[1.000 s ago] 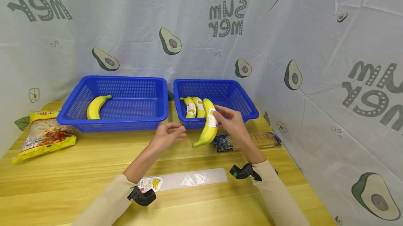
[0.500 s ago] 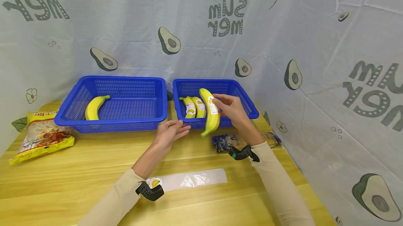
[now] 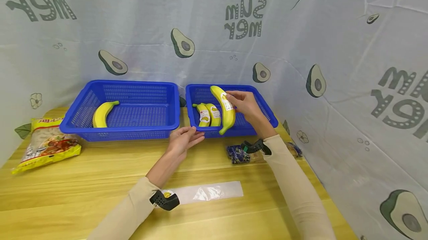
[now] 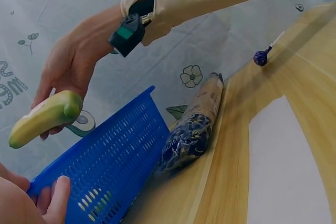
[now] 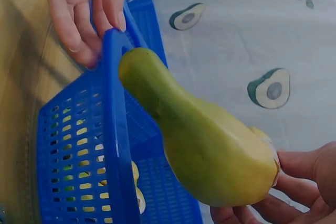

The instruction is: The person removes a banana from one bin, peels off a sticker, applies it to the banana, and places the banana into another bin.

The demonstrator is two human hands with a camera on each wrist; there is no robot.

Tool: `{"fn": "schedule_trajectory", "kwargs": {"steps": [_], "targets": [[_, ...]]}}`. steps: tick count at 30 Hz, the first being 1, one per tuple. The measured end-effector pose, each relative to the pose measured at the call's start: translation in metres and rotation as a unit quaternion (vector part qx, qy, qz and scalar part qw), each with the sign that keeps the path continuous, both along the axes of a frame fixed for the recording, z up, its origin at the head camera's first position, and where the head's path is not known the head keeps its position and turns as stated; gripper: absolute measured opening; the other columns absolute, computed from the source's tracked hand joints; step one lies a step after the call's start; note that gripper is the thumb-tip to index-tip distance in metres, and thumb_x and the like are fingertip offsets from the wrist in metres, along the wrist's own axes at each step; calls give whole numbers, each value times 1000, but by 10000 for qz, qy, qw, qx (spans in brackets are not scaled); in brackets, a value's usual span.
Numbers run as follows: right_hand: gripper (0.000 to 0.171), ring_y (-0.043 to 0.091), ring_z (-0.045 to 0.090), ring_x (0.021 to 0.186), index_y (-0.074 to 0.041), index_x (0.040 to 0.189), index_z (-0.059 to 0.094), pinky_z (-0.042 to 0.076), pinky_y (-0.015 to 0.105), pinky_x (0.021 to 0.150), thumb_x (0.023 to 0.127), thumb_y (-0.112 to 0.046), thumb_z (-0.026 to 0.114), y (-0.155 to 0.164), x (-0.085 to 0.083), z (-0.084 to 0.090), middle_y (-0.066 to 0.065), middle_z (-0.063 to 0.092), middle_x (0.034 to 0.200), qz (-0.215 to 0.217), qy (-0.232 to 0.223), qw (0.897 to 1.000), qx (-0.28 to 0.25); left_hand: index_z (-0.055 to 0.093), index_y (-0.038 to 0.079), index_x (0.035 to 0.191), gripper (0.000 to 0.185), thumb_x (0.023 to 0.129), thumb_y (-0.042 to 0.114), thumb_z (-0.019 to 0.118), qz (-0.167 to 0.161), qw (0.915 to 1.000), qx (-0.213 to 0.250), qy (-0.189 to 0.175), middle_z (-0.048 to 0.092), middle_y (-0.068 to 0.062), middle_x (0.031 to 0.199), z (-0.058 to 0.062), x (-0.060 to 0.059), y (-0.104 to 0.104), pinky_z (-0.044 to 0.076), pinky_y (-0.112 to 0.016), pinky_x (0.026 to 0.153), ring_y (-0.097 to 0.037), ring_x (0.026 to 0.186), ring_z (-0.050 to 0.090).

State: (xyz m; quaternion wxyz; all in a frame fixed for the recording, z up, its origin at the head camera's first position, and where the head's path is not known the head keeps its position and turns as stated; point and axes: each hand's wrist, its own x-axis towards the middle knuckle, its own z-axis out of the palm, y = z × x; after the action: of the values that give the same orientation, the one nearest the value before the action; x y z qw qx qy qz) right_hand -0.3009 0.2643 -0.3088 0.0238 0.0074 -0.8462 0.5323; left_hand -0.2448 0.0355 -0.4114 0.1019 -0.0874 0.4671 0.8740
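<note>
Pinched near its middle by the right hand [image 3: 245, 104], the banana [image 3: 229, 116] hangs over the smaller basket [image 3: 249, 130], whose rim the left hand [image 3: 182, 142] grips; probably light, firm and smooth-skinned, it should balance best held mid-length.

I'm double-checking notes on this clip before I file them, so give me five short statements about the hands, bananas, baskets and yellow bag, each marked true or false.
1. The right hand holds a labelled banana. True.
2. The left hand holds a banana too. False: the left hand grips the front rim of the right basket.
3. Two labelled bananas lie inside the right basket. True.
4. The left basket has three bananas in it. False: the left basket shows just one, the single banana.
5. The yellow bag lies on the table, left of both baskets. True.
</note>
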Motion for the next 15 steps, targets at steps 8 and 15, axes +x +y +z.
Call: {"fn": "schedule_trajectory", "kwargs": {"steps": [8, 15], "targets": [[42, 14, 66, 91, -11, 148, 66, 64, 29, 77, 111, -28, 65, -3, -19, 3, 16, 70, 135, -74, -119, 9999, 68, 63, -11, 112, 8, 104, -9, 61, 102, 9996, 208, -130, 66, -15, 100, 2, -1, 2, 66, -36, 85, -24, 84, 79], [43, 15, 65, 92, -10, 149, 66, 63, 32, 81, 111, -30, 64, -4, -36, 2, 15, 68, 137, -189, -272, 9993, 190, 63, -10, 108, 6, 103, -12, 61, 187, 9988, 409, -210, 69, -14, 89, 2, -1, 2, 66, -36, 83, -21, 77, 78]]}}
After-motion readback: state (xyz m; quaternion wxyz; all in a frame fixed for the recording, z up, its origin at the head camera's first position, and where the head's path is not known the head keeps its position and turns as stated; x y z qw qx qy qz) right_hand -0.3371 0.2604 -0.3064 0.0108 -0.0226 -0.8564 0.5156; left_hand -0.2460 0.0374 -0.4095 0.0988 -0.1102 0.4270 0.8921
